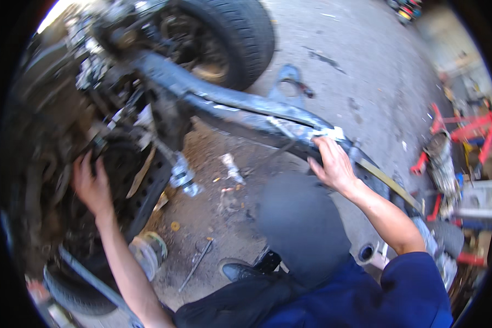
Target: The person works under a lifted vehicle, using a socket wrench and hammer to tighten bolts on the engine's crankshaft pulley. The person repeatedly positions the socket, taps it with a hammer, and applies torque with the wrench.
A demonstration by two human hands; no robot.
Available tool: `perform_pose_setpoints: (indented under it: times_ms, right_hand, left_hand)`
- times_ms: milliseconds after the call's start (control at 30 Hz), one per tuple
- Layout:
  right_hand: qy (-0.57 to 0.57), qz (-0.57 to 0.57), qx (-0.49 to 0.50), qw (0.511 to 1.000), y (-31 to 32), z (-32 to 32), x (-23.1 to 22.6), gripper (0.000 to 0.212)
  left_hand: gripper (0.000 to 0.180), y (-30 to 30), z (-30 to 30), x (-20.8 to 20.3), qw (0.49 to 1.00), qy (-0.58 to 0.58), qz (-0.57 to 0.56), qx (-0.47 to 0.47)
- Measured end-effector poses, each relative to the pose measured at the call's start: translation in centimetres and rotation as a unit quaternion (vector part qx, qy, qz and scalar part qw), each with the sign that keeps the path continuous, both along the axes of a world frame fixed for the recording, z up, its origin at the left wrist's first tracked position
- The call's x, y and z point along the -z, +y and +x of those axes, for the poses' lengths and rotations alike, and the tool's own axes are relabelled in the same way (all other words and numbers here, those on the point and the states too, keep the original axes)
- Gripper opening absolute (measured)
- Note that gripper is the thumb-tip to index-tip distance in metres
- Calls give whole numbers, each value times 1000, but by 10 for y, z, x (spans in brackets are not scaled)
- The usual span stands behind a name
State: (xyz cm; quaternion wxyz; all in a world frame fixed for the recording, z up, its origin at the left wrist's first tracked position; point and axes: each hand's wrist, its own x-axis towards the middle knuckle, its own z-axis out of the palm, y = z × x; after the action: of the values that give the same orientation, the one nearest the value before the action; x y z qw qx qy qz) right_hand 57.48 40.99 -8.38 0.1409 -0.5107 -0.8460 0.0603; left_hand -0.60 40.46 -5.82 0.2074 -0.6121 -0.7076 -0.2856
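A long, dark blue-grey metal beam (229,112), like a vehicle frame rail, runs from the wheel at upper left down to the right. My right hand (335,165) lies at its near edge, fingers stretched out and thumb apart, beside a white patch (333,133) on top. At left, my left hand (92,183) reaches among dark, greasy vehicle parts (54,147), its fingers spread. A small dark fitting (99,143) sits at its fingertips; whether they touch cannot be made out. Neither hand visibly holds anything.
A large tyre (251,41) stands beyond the beam. Between my arms, a metal rod (197,264) and a clear plastic tub (149,251) are on the dirty ground. A yellowish strip (391,185) extends from the beam's right end. Red metal stands (470,130) are at far right.
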Motion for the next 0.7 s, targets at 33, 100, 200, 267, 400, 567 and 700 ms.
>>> perform_pose_setpoints:
  times_ms: [33, 100, 200, 267, 400, 567, 700]
  right_hand:
    - [9, -13, 37, 999, 17, -20, 13, 47]
    - [-45, -54, 97, 993, 46, -47, 30, 40]
    - [-105, -103, 87, 985, 65, -64, 35, 29]
    - [-106, -145, 76, 981, 63, -71, 28, 28]
    - [-67, -234, -33, 969, 38, -119, 25, 26]
    - [83, -476, -181, 857, 2, -215, 60, 27]
    - [209, -550, -234, 774, -13, -240, 92, 29]
  left_hand:
    - [29, -4, 3, -2, 1000, -21, -3, 8]
    - [40, -17, 12, -8, 1000, 1, 26, 6]
    - [33, -55, 36, -11, 999, -11, 8, 50]
    - [21, -85, 69, 0, 975, -182, -52, 120]
    - [59, -134, 145, 46, 723, -572, -357, 147]
    - [83, -136, 231, 113, 521, -777, -333, 116]
    - [62, -148, 240, 145, 627, -758, -181, 2]
